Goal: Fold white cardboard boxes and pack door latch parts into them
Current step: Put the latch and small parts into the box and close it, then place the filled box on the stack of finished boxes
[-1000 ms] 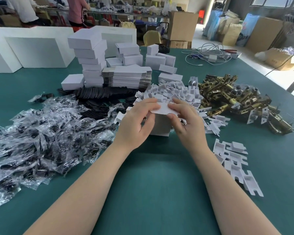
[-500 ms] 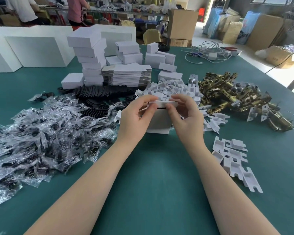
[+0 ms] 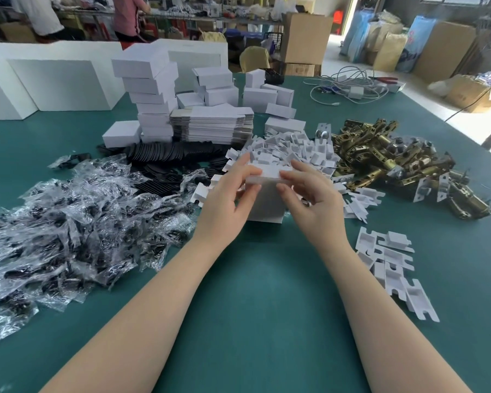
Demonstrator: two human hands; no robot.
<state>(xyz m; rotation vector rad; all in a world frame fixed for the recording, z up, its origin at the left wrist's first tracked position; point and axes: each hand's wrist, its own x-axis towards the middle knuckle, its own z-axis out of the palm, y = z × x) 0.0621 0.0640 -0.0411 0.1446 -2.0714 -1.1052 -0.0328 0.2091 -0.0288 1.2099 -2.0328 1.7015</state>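
While one white box (image 3: 265,204) stands upright on the green table (image 3: 253,307), two hands, left hand (image 3: 224,205) and right hand (image 3: 313,201), pinch its top flap with curled fingers (image 3: 285,175).

Both hands (image 3: 270,194) grip an upright white box (image 3: 265,202) on the green table (image 3: 253,293).

One head-worn wide-angle view looks forward and down along both forearms, close over the green table (image 3: 247,321), with the workshop floor far behind
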